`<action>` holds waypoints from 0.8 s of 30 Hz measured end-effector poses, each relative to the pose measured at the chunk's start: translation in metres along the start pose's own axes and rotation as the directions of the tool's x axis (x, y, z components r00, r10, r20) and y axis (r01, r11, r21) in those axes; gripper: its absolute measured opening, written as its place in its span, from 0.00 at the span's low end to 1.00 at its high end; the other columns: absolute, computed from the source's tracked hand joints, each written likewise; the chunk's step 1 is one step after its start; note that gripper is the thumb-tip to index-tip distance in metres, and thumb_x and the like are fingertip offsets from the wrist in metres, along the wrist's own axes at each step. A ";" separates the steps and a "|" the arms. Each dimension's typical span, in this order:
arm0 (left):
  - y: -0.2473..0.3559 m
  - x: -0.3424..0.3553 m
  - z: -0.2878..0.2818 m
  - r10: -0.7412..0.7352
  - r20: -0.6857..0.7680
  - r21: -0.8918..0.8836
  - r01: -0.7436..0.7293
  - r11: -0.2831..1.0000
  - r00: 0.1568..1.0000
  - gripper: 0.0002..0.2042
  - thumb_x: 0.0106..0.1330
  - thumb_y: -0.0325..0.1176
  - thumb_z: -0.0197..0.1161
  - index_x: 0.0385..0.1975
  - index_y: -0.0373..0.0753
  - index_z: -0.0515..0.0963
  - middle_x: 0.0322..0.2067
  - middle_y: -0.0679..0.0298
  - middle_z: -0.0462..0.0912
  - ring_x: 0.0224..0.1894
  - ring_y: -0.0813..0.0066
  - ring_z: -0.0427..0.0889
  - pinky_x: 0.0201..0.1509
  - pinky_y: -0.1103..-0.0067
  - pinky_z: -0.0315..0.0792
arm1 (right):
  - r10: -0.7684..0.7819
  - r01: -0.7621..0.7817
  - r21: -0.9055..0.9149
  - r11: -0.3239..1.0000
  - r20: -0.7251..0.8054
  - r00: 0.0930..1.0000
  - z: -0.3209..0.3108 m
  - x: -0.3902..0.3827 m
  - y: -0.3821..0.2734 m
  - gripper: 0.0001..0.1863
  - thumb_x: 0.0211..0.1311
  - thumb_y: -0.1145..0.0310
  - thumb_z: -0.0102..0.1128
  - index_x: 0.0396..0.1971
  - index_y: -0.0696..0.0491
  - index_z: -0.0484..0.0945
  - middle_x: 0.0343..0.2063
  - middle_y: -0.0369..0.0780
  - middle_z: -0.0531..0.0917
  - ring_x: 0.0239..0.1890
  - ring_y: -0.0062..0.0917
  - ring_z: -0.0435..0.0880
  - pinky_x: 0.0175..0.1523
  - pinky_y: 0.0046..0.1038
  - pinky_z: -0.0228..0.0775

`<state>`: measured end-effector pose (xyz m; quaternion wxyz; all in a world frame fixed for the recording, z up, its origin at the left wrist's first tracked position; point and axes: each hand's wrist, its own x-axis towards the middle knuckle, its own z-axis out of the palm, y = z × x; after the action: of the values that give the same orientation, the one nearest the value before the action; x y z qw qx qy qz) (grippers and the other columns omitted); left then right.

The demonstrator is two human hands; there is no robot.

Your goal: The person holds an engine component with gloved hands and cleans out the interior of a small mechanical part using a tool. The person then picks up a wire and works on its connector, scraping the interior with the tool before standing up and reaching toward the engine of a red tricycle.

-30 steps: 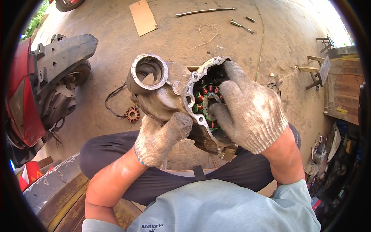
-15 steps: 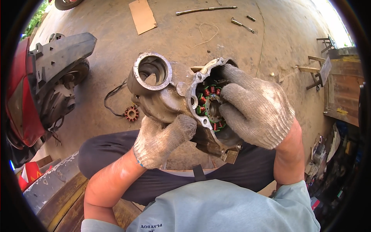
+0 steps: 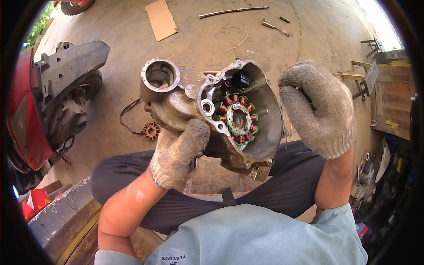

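A large metal engine casing, the main thing in hand, is above the person's legs, its hollow side turned up toward the head. The gloved right hand is raised near the casing's right rim; its fingers curl toward the thumb with a narrow slot between them, and I cannot tell whether anything is pinched there, or whether the glove brushes the rim. The gloved left hand holds the casing from below on its left part, thumb laid along the lower edge and the other fingers mostly hidden. Inside the hollow, to the right of the left thumb and between the two hands, sits a ring of copper coils around a metal hub.

Beyond stretches a brown, stained floor. A red and grey scooter stands at the left, and worn wooden furniture at the right. Near the far edge lie a piece of cardboard, a long metal bar, a ratchet-like tool and a small dark cylinder. A smaller coil ring with a dark cable lies left of the casing.
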<state>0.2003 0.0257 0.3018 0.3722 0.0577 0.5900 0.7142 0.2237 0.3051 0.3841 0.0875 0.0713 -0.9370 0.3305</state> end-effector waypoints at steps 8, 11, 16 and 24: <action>0.004 -0.003 0.011 0.065 -0.013 -0.117 -0.066 0.991 0.998 0.36 0.75 0.53 0.64 0.75 0.36 0.63 0.65 0.56 0.79 0.63 0.63 0.83 0.61 0.69 0.84 | -0.270 0.276 -0.016 0.961 0.148 0.951 0.021 -0.001 0.000 0.08 0.61 0.67 0.68 0.32 0.57 0.81 0.42 0.49 0.86 0.35 0.45 0.88 0.37 0.41 0.82; -0.002 -0.005 0.012 0.065 -0.043 -0.087 -0.069 0.994 0.997 0.25 0.75 0.41 0.64 0.67 0.35 0.72 0.54 0.63 0.82 0.54 0.76 0.81 0.58 0.74 0.79 | -0.186 0.205 -0.099 0.974 0.173 0.967 0.026 -0.005 -0.003 0.08 0.61 0.67 0.67 0.34 0.54 0.78 0.34 0.46 0.81 0.33 0.44 0.86 0.35 0.43 0.79; -0.007 -0.006 0.009 0.070 -0.061 -0.064 -0.074 0.995 0.996 0.21 0.74 0.38 0.65 0.63 0.35 0.76 0.51 0.65 0.83 0.50 0.79 0.80 0.56 0.75 0.77 | -0.234 0.261 -0.092 0.961 0.235 0.943 0.030 -0.003 0.001 0.07 0.58 0.69 0.68 0.33 0.55 0.81 0.41 0.46 0.84 0.34 0.44 0.86 0.37 0.42 0.81; 0.004 -0.008 0.009 0.064 -0.068 -0.185 -0.076 0.980 0.996 0.23 0.76 0.42 0.62 0.63 0.34 0.76 0.54 0.64 0.83 0.53 0.77 0.79 0.59 0.73 0.76 | -0.389 0.380 0.083 0.921 0.251 0.887 0.002 0.002 0.000 0.07 0.49 0.76 0.72 0.30 0.57 0.83 0.48 0.55 0.88 0.40 0.46 0.90 0.40 0.39 0.84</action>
<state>0.2087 0.0279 0.3112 0.3324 0.0213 0.5291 0.7805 0.2216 0.3034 0.3825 0.0252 0.2999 -0.9021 0.3092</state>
